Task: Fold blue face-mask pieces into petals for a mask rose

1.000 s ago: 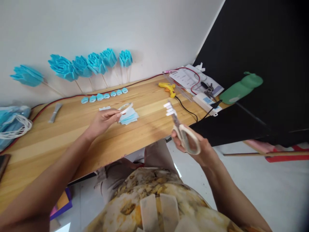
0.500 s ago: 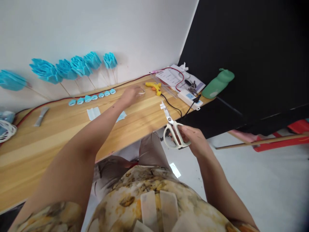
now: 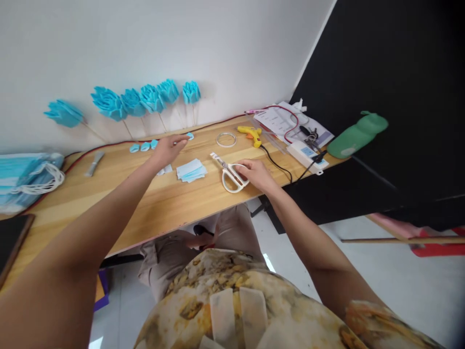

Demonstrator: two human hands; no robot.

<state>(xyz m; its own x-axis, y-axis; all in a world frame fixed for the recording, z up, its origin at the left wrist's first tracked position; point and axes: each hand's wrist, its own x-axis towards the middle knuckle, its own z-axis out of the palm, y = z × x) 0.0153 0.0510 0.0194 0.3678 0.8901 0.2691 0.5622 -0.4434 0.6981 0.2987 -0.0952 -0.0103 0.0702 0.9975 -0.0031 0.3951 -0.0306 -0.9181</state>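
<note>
White-handled scissors (image 3: 235,177) are at the front part of the wooden table, lying on it or just above it. My right hand (image 3: 254,173) grips one handle loop, and a bit of white material clings to the blade tips. My left hand (image 3: 167,149) reaches over a row of small folded blue pieces (image 3: 145,146) with its fingers stretched out, and I see nothing held in it. It hides part of that row. A stack of pale blue rectangles (image 3: 192,170) lies between my hands. Behind the scissors rests a ring-shaped tape roll (image 3: 226,139).
Blue flowers on sticks (image 3: 109,103) lean against the wall. A yellow glue gun (image 3: 250,134), a power strip (image 3: 308,156) and a green bottle (image 3: 358,134) are on the right. Blue face masks (image 3: 22,177) lie at the left, near a grey strip (image 3: 95,163).
My left hand has left the tape roll and moved left over the small blue pieces. My right hand has brought the scissors from the front edge onto or over the table. The view has shifted left.
</note>
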